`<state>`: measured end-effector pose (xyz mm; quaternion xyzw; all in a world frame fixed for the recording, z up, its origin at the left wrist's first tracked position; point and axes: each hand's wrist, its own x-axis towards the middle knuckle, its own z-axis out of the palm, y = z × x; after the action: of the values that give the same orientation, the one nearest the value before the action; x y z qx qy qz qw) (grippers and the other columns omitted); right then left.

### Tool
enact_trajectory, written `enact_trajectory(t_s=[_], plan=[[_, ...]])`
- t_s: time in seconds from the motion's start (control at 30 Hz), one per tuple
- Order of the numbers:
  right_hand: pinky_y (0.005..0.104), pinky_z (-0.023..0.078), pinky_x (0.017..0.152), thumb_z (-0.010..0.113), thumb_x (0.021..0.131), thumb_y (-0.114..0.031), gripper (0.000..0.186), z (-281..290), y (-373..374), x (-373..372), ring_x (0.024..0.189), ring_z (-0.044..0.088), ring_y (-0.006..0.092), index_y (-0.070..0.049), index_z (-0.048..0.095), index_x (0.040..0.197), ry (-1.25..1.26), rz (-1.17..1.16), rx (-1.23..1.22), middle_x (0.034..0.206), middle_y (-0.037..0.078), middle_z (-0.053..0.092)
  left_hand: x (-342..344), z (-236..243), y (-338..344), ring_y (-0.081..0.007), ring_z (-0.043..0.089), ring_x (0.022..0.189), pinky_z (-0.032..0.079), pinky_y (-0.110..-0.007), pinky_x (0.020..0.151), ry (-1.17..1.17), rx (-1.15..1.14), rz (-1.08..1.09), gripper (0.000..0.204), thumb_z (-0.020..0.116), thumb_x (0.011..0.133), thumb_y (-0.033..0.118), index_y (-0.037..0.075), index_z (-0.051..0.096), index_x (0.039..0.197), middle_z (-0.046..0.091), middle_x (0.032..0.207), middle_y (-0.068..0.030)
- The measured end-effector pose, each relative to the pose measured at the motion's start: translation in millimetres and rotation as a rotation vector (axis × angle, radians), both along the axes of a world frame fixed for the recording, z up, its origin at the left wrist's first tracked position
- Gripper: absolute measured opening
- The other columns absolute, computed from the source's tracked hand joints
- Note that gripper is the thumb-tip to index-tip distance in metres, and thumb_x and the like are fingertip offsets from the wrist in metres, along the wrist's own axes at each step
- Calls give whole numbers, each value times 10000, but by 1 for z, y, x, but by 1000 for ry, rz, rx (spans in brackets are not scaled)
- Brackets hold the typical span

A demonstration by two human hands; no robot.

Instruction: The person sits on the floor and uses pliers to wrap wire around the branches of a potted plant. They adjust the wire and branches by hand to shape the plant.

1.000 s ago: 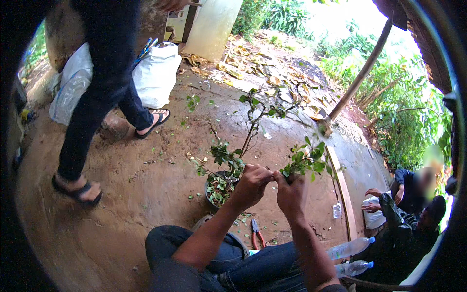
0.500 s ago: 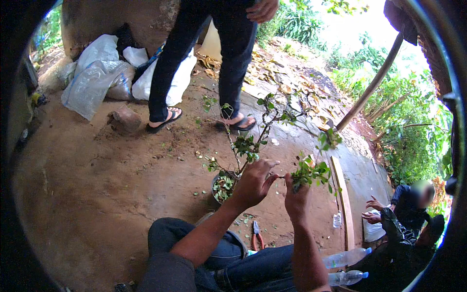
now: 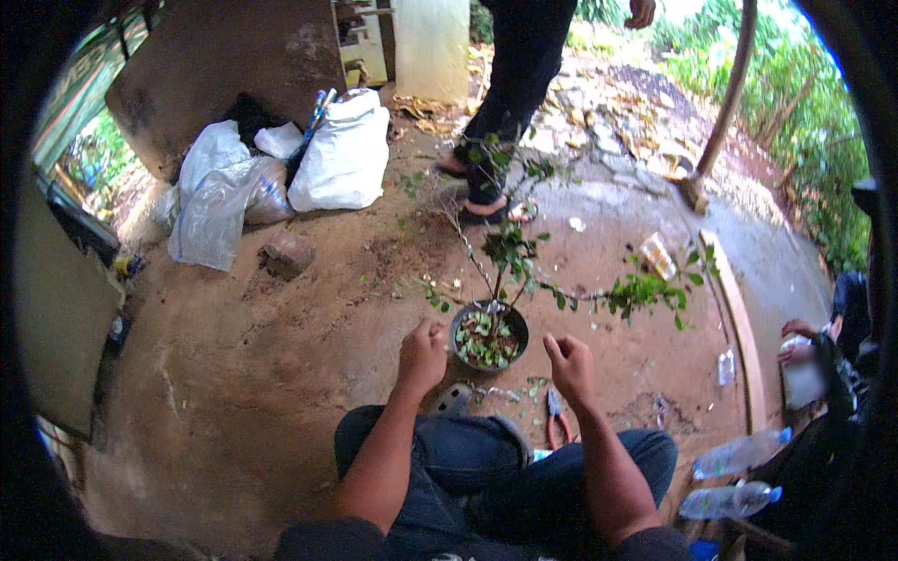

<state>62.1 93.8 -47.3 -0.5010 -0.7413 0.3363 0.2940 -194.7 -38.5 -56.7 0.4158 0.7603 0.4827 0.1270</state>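
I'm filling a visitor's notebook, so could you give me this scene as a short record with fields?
Plant: leafy green shrub in a round dark pot
Left side: left hand beside the pot, nothing visibly held
Right side: right hand beside the pot, nothing visibly held
Tool: metal pliers with red handles, lying on the brown ground
Drinks: two clear plastic bottles with blue caps, lower right
Background: bulging white sack; person in dark trousers

Left hand (image 3: 423, 359), right hand (image 3: 571, 366), potted plant (image 3: 513, 252) between
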Motion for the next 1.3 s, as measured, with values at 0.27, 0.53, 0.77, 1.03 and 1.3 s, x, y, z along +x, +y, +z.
enact_trajectory(t_s=[0.27,0.53,0.77,1.03,1.3], plan=[[495,574,847,735,963,-364,397,-54,-13,-17,932,741,423,14,725,1085,-89,87,-228,954,251,759,5,-65,39,-518,633,1203,498,-567,1035,46,-522,33,638,740,934,323,-94,511,1359,655,1246,-376],[513,566,922,737,942,-312,394,-115,-10,-8,1088,703,427,-30,699,1213,-558,475,-197,1123,247,741,6,-93,50,-341,724,991,666,-482,706,-951,-280,-64,310,502,986,-39,5,513,1292,641,1222,-185],[535,590,880,644,969,-245,348,-151,-26,-17,1093,687,440,-109,640,1289,-555,583,-39,1160,225,681,17,-74,49,-352,696,1075,682,-475,746,-924,-244,153,328,425,1000,-74,6,488,1312,608,1275,-196],[475,626,799,575,995,-198,225,-172,-42,-42,1053,737,358,-86,625,1183,-706,533,49,1159,161,695,4,-78,43,-335,738,973,673,-443,812,-938,-344,153,335,443,1050,60,36,473,1382,691,1149,-188],[483,626,739,644,916,-119,152,-110,-29,-23,926,777,364,-30,763,951,-707,669,-20,992,191,782,47,-62,32,-368,699,1099,565,-458,949,179,-606,-474,505,696,983,308,44,590,1400,727,1222,-200]])
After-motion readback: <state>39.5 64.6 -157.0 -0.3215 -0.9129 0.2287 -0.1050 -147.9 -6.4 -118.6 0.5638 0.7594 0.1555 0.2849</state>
